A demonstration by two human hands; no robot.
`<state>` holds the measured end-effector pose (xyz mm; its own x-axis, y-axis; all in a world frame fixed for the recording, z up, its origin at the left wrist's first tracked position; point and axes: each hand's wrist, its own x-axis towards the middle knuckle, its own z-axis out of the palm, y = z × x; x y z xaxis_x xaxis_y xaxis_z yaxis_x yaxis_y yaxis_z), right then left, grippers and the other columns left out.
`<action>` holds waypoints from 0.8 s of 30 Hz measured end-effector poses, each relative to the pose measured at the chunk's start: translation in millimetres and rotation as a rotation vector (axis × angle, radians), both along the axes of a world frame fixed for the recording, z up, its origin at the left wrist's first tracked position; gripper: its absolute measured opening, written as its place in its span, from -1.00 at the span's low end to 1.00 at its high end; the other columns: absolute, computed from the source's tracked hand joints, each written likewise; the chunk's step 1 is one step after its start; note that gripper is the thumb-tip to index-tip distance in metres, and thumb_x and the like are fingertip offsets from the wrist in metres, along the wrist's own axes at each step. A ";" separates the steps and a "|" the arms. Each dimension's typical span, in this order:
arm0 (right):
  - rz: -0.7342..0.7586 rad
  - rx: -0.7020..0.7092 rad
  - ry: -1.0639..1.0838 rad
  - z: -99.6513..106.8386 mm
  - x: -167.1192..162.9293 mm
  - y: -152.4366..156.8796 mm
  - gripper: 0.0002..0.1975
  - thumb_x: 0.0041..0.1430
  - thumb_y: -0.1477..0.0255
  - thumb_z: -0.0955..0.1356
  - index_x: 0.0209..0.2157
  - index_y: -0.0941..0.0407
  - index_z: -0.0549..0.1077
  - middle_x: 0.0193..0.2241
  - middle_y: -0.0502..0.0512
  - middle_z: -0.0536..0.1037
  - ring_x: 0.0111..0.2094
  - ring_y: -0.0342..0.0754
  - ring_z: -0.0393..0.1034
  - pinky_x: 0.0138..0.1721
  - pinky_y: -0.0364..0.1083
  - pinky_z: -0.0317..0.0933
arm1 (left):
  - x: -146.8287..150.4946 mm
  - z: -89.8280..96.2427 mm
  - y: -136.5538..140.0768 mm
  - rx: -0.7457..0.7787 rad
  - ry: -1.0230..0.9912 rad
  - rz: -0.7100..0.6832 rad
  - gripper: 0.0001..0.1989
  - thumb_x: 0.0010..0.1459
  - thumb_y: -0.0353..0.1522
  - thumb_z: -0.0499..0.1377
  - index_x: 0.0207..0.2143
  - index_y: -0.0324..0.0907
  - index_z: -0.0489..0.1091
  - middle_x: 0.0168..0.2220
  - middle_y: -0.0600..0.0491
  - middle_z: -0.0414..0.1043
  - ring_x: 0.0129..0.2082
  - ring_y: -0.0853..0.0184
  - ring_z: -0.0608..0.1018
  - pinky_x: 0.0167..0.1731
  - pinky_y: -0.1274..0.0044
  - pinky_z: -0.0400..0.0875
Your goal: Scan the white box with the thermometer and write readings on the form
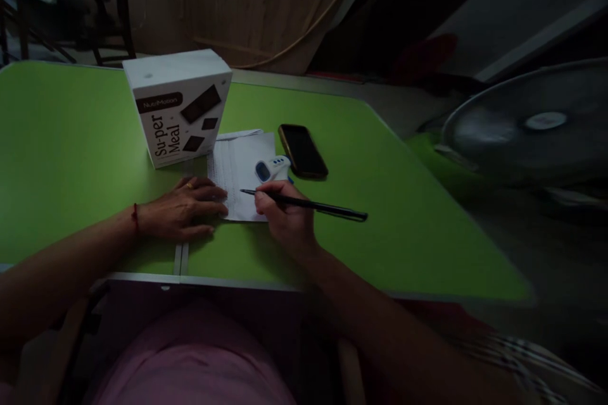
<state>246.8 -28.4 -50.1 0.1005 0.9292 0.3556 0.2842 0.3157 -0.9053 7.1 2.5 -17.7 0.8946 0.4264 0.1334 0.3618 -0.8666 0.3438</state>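
Note:
My right hand [287,218] grips a black pen [327,207], its tip pointing left just over a white sheet of paper [244,158]. Whether the tip touches the sheet I cannot tell. My left hand [183,207] lies flat with its fingers apart, the fingertips on the paper's left edge and the palm on the green table [380,247]. Rows of small, unreadable marks run along the sheet's left side. A white and blue handheld thermometer [273,169] rests on the paper's right part, partly hidden by my right hand.
A white "Su-per Meal" box [183,107] stands upright at the paper's upper left corner. Right of the thermometer lies a dark smartphone [303,150]. Beyond the table's right edge is a large round metal lid or tray [527,123]. A chair [114,19] stands behind.

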 end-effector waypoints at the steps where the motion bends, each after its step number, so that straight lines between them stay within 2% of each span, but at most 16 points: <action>1: 0.026 -0.049 0.019 1.2 -0.4 0.4 -0.88 0.07 0.31 0.37 -0.41 0.07 0.43 -0.61 -0.10 0.41 -0.60 -0.15 0.28 -0.55 -0.13 0.22 | 0.2 0.2 -0.4 -0.001 0.017 0.004 -0.62 0.31 -0.22 0.14 0.12 -0.14 0.39 0.25 -0.18 0.32 0.26 -0.12 0.27 0.17 0.05 0.14; 5: 0.044 -0.155 -0.062 2.2 -1.2 0.5 -0.88 -0.04 0.33 0.39 -0.45 0.07 0.43 -0.58 -0.06 0.46 -0.57 -0.13 0.31 -0.52 -0.12 0.23 | 0.8 -0.3 -2.2 0.017 0.031 0.006 -0.52 0.29 -0.11 0.17 0.19 -0.11 0.36 0.28 -0.18 0.29 0.26 -0.14 0.26 0.16 0.06 0.14; 10: -0.080 -0.074 -0.145 -2.1 -4.6 -4.5 -0.88 -0.04 0.33 0.36 -0.55 0.05 0.38 -0.64 -0.07 0.40 -0.58 -0.12 0.24 -0.54 -0.12 0.16 | 2.3 -0.8 -4.3 0.031 0.049 0.013 -0.48 0.28 -0.09 0.19 0.19 -0.14 0.35 0.27 -0.21 0.28 0.26 -0.16 0.25 0.16 0.03 0.14; 16: -0.009 0.025 -0.213 0.9 -3.1 -8.5 -0.84 0.01 0.36 0.34 -0.60 0.04 0.33 -0.68 -0.11 0.32 -0.61 -0.15 0.16 -0.56 -0.13 0.10 | 1.8 -1.9 -4.0 0.033 0.047 0.013 -0.48 0.28 -0.09 0.19 0.20 -0.15 0.35 0.28 -0.21 0.28 0.25 -0.17 0.25 0.16 0.02 0.13; 24: 0.005 0.009 -0.238 -0.5 -3.0 -7.1 -0.85 0.00 0.35 0.34 -0.59 0.04 0.34 -0.68 -0.10 0.34 -0.61 -0.14 0.16 -0.55 -0.13 0.08 | 2.5 -1.4 -3.6 0.025 0.035 0.015 -0.49 0.28 -0.09 0.19 0.18 -0.14 0.36 0.27 -0.20 0.29 0.25 -0.15 0.25 0.16 0.04 0.13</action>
